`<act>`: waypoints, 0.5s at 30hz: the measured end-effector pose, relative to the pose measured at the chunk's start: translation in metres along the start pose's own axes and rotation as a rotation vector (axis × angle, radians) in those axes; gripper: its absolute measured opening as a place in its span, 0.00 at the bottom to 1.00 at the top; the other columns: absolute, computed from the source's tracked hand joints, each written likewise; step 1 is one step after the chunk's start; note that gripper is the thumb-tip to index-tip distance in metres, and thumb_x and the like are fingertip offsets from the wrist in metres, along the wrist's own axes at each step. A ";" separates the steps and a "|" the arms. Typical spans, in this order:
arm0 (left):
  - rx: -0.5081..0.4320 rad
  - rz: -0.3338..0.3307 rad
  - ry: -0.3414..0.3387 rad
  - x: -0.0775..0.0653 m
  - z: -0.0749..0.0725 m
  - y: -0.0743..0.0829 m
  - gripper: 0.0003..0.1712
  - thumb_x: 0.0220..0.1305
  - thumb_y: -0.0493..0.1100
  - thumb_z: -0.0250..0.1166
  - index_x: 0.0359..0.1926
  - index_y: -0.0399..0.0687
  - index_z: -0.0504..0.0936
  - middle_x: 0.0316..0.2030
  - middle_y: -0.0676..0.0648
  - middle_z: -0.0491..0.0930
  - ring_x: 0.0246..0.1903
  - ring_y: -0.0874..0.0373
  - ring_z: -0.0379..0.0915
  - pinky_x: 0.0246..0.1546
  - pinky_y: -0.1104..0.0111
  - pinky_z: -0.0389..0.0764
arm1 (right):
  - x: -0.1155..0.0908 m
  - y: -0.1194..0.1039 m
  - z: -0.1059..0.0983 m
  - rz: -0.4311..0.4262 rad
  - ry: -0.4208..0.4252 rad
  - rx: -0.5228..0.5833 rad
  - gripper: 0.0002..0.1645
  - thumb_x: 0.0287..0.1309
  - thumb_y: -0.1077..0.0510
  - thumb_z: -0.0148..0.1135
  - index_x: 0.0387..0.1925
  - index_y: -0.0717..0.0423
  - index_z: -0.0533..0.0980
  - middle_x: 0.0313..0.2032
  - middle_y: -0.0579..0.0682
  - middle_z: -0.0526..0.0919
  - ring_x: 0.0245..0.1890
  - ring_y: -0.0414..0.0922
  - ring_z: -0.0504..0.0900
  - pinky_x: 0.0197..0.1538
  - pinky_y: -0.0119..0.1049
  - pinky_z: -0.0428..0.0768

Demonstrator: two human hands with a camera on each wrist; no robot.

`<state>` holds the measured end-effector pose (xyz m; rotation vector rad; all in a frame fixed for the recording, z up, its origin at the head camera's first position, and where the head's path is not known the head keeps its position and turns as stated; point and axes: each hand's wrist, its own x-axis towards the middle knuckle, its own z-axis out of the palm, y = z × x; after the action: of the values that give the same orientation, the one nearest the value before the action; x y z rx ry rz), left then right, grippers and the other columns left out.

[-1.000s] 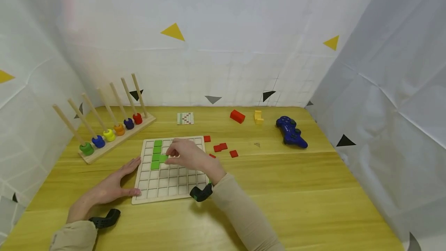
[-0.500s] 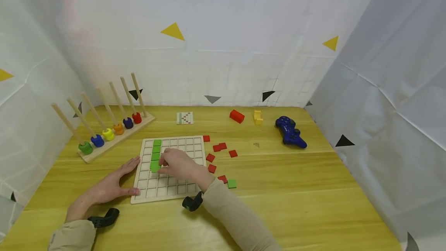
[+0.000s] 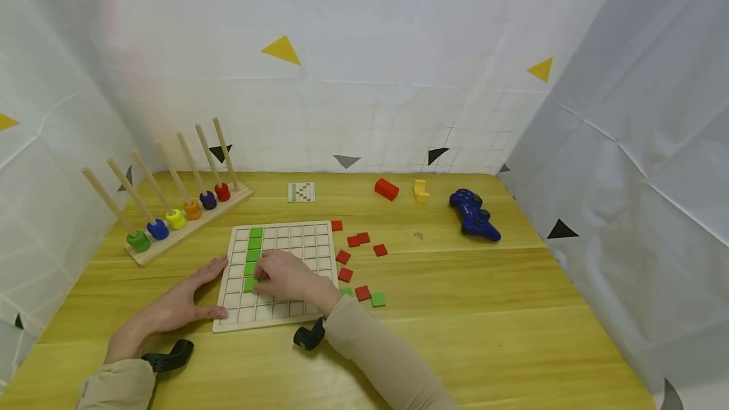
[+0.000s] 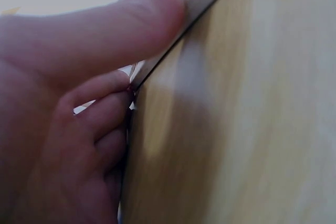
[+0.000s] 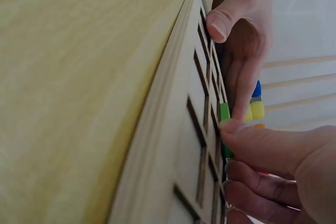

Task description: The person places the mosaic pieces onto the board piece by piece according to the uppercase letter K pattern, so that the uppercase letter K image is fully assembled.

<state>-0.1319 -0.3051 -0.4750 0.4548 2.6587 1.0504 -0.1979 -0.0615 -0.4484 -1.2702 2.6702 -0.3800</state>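
A pale wooden grid board point(image 3: 302, 316) lies on the table, with a column of green tiles point(image 3: 253, 244) in its second column from the left. At the near end of that column, my right hand point(image 3: 287, 277) pinches a green tile point(image 3: 249, 285) with thumb and curled fingers. In the right wrist view the thumb tip rests on the green tile point(image 5: 224, 109), low at the board's surface. My left hand point(image 3: 171, 309) lies spread at the board's left side. Its thumb rests on the near left corner, and the straight fingers reach along the left edge.
Several red tiles point(image 3: 380, 250) and a loose green tile point(image 3: 378, 299) lie right of the board. Behind stand a peg rack point(image 3: 188, 223) with coloured beads, a pattern card point(image 3: 301, 192), a red block point(image 3: 386, 189), a yellow piece point(image 3: 421, 192) and a blue game controller point(image 3: 474, 215).
My right hand has moved toward me and slightly left, bringing the green tile from beside the column to its near end. The left hand stays at the board's edge.
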 end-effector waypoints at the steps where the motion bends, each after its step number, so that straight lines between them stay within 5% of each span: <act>1: 0.000 0.000 -0.001 0.000 0.000 0.000 0.60 0.55 0.60 0.73 0.79 0.47 0.49 0.78 0.32 0.43 0.74 0.25 0.37 0.65 0.29 0.47 | 0.000 0.000 0.000 -0.001 0.005 0.002 0.14 0.63 0.46 0.68 0.44 0.50 0.84 0.38 0.39 0.80 0.36 0.32 0.74 0.40 0.19 0.70; 15: -0.009 -0.001 -0.001 0.000 -0.001 0.001 0.61 0.55 0.59 0.74 0.79 0.46 0.49 0.78 0.32 0.43 0.73 0.24 0.37 0.65 0.28 0.47 | 0.001 0.003 0.004 -0.020 0.031 0.022 0.09 0.64 0.46 0.67 0.38 0.45 0.83 0.32 0.36 0.79 0.32 0.30 0.72 0.36 0.20 0.68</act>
<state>-0.1323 -0.3051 -0.4740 0.4522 2.6525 1.0611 -0.1997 -0.0616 -0.4527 -1.2965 2.6730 -0.4344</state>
